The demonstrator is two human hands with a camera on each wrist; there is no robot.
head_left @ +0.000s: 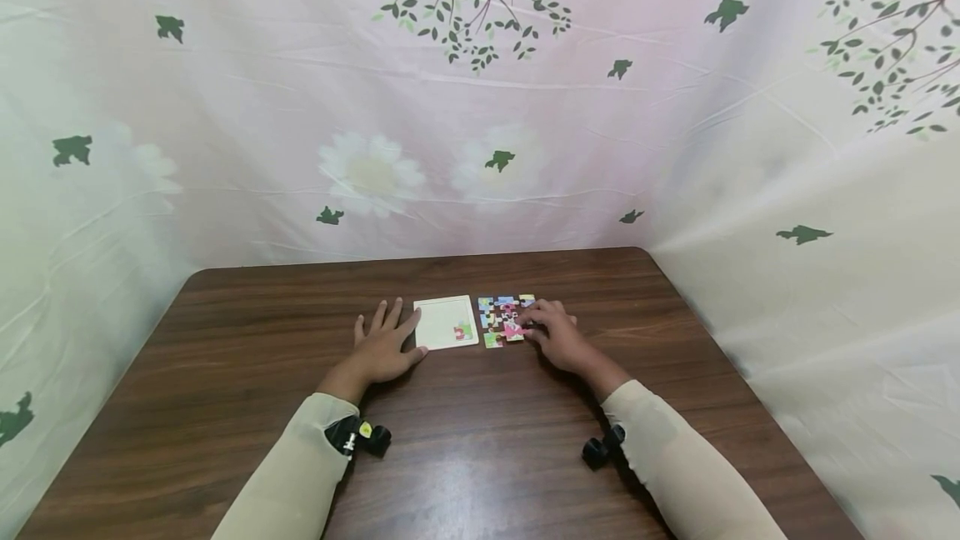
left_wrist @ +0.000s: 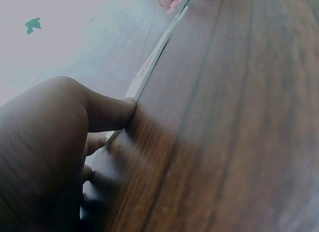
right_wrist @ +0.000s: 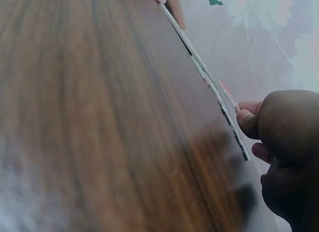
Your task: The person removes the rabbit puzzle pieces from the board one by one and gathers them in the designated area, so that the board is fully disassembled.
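Observation:
A white square puzzle board lies on the table, with a small colourful patch of puzzle in its lower right corner. My left hand spreads its fingers at the board's left side; its thumb touches the edge. Right of the board lie several colourful jigsaw pieces, close together. Over them my right hand pinches a pink jigsaw piece between thumb and finger. In the right wrist view this held piece is tilted, slightly above the others; its full picture cannot be made out.
Dark wood-grain table extends around the board and pieces. Behind it and at the sides hangs a pale curtain printed with leaves and flowers. Both wrists wear small black cameras.

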